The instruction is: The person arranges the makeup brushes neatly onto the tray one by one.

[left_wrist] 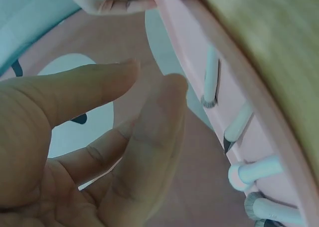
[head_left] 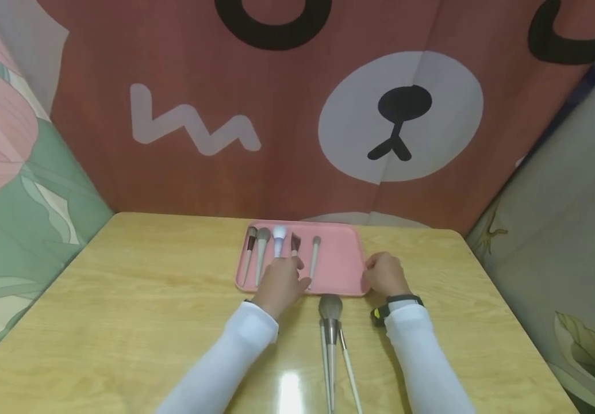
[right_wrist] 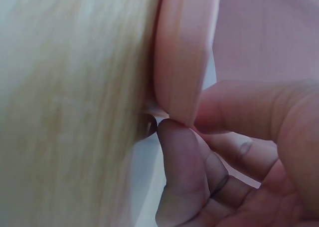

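Observation:
A pink tray (head_left: 341, 253) lies near the table's back edge with several makeup brushes set side by side in it. My right hand (head_left: 386, 275) is at the tray's right side; in the right wrist view its thumb (right_wrist: 234, 110) and a finger pinch the rim. My left hand (head_left: 283, 283) hovers over the tray's front part, between the fan-shaped brush (head_left: 295, 241) and a small slim brush (head_left: 315, 256). Its thumb (left_wrist: 89, 90) and fingers are apart with nothing between them in the left wrist view. The white-headed brush (head_left: 279, 234) has its lower handle hidden behind this hand.
In front of the tray, a large fluffy brush (head_left: 330, 310) lies between two slim brush handles, pointing toward the person. The wooden table (head_left: 121, 322) meets a brown bear-print curtain (head_left: 287, 178) at the back, and printed cloth hangs at both sides.

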Available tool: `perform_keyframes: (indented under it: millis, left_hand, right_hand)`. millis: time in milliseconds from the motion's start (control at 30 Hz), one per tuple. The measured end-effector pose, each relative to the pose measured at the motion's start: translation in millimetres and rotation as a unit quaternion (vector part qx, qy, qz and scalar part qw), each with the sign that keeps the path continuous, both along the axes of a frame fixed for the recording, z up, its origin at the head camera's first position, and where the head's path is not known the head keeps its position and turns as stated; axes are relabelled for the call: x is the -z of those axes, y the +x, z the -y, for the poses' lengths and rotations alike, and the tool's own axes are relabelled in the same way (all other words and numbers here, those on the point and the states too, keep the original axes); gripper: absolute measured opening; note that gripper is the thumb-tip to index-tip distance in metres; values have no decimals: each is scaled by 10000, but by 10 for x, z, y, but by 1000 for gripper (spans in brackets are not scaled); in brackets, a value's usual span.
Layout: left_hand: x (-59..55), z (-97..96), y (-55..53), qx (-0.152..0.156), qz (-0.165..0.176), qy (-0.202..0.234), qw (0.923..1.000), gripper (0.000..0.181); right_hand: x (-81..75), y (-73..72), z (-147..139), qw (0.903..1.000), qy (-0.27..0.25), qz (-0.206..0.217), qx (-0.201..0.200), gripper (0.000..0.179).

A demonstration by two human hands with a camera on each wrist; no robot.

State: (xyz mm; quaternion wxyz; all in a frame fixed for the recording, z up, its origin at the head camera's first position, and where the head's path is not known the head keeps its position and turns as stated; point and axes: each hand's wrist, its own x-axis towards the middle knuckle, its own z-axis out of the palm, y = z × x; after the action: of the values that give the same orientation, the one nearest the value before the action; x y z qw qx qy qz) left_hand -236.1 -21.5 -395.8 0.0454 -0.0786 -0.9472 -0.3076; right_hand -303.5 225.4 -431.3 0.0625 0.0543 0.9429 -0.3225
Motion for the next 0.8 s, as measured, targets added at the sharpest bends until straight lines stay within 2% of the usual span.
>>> perform_keyframes:
  millis: [300, 600, 800]
  left_hand:
    - [58, -14, 267, 567, 260, 4, 9981, 29]
    - [176, -59, 627, 1050, 9, -214, 9942, 25]
    - [222, -160, 758, 1310, 103, -248, 9910, 19]
  right_hand:
    - [-32, -2, 18, 9999, 77, 71, -50, 29]
    - [-26, 0, 8, 9999, -26, 10, -141, 29]
    - [-45, -12, 10, 9999, 77, 20, -145, 31]
